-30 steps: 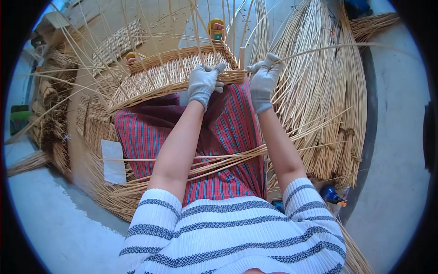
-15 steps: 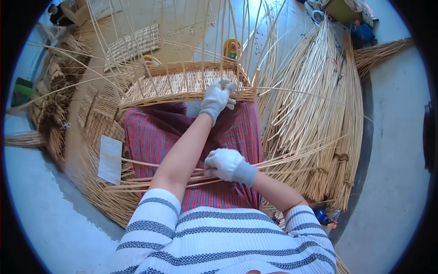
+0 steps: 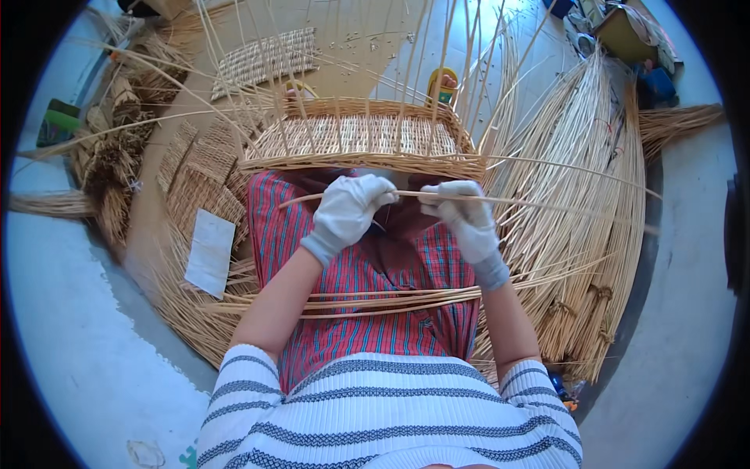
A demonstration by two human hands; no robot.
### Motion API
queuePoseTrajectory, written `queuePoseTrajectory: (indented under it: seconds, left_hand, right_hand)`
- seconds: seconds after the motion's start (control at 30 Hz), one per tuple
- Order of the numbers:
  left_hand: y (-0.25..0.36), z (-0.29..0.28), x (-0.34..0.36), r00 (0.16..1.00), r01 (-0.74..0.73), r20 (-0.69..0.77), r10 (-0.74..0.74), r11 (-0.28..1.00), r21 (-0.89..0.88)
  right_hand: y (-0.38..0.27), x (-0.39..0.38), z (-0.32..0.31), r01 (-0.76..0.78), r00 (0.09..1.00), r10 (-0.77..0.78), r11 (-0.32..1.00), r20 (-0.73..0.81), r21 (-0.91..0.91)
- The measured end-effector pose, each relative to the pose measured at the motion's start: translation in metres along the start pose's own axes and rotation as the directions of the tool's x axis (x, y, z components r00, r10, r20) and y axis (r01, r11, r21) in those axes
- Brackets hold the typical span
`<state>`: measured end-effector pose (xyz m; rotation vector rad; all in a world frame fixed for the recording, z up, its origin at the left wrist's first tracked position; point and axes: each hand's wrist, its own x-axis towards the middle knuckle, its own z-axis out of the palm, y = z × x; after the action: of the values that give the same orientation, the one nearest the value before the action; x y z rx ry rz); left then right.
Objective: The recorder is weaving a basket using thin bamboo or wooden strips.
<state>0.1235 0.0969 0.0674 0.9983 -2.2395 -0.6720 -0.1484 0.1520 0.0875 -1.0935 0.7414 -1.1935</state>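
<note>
My left hand (image 3: 349, 209), in a white glove, grips a pale wicker rod (image 3: 508, 200) near its left end. Also gloved, my right hand (image 3: 462, 215) pinches the same rod a short way to the right, so it stretches level across my lap. Just beyond both hands a partly woven basket (image 3: 367, 160) rests at my knees, with upright stakes rising from its walls. Several more loose rods (image 3: 391, 301) lie over the red striped cloth (image 3: 351, 332) on my lap, nearer to me than the hands.
A large spread of pale rods (image 3: 555, 180) lies on the right. Woven panels (image 3: 215, 148), a white sheet (image 3: 209, 252) and dark bundles (image 3: 117, 156) are on the left. Another woven panel (image 3: 266, 61) lies beyond the basket. Yellow footwear (image 3: 442, 86) shows past its far side.
My left hand has left the basket's near rim and come back toward me. My right hand has moved forward from the lap rods; both now hold one rod.
</note>
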Motion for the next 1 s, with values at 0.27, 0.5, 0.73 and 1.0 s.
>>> queuePoseTrajectory:
  seconds: [0.27, 0.5, 0.73, 1.0]
  left_hand:
    - [-0.018, 0.014, -0.003, 0.957, 0.286, 0.056, -0.285, 0.958, -0.009]
    - [0.003, 0.055, 0.004, 0.766, 0.355, -0.358, -0.534, 0.816, -0.457]
    - [-0.011, 0.049, 0.101, 0.652, 0.71, 0.369, -0.662, 0.364, -0.602]
    - [-0.015, 0.087, 0.088, 0.658, 0.585, 0.07, -0.749, 0.451, -0.674]
  right_hand:
    - [-0.002, 0.01, -0.066, 0.167, 0.906, -0.197, 0.98, -0.374, -0.112]
    - [-0.003, 0.025, -0.095, 0.135, 0.648, -0.207, 0.978, -0.733, -0.156]
    - [0.016, 0.036, -0.109, 0.063, 0.789, -0.196, 0.968, -0.582, -0.241]
    - [-0.047, 0.22, 0.007, 0.185, 0.854, -0.502, 0.044, 0.138, -0.982]
